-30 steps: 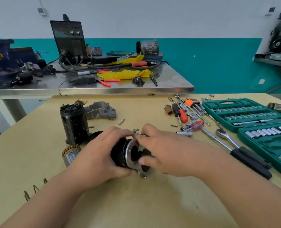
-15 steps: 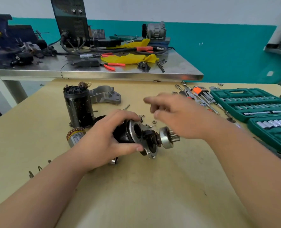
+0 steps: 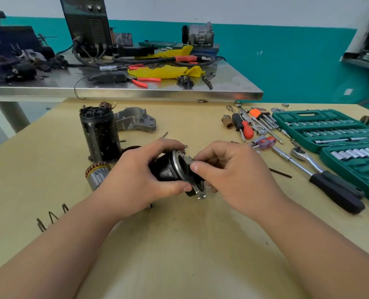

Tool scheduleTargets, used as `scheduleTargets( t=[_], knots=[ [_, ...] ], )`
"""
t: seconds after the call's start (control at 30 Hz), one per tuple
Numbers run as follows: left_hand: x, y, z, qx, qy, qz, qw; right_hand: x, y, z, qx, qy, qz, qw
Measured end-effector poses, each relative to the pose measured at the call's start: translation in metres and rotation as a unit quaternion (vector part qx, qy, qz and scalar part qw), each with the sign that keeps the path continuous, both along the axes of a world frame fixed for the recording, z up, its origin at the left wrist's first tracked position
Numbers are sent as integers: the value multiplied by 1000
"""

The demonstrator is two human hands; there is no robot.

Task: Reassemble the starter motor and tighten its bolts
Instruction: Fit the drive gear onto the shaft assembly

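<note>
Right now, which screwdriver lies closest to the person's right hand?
The screwdriver with the clear blue-and-red handle, just beyond the right hand; the black-and-red screwdriver lies farther back, near the hex keys.

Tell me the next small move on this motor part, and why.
Probably seat and finger-turn the small part the right hand pinches at the flange rim; it is too small to identify. The left hand grips the black housing, holding the flange toward the right hand, and the ratchet lies untouched on the table, so tightening looks premature.

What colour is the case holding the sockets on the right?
The socket case is teal green, best seen in the head view, the only one.
</note>
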State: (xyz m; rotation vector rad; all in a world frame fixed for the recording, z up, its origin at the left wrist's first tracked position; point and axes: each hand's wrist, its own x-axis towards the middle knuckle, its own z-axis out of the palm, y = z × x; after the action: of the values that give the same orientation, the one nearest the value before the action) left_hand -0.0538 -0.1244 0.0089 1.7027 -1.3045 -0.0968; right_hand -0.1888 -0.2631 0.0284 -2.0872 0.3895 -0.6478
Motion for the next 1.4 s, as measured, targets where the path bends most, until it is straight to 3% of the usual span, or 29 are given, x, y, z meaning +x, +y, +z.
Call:
scheduleTargets(
  t=[0.13,0.63,0.9,1.03,1.4],
  knots=[
    [1,0,-1,4,15,16,1000,-2,4,-1,17,-4,14,1000],
    [7,-2,-11,9,56,-5,998,3,0,-21,-83,35,-29,995],
    [-3,-9,-10,47,23,-14,999,4,-15,-29,-22,39,-63,997],
    [-3,-10,-9,70,22,0,997,1,-16,-29,32,0,-121,992],
    [-30,-13,-5,91,37,-75,992,-17,-10,-32,152,10,-125,981]
  ],
)
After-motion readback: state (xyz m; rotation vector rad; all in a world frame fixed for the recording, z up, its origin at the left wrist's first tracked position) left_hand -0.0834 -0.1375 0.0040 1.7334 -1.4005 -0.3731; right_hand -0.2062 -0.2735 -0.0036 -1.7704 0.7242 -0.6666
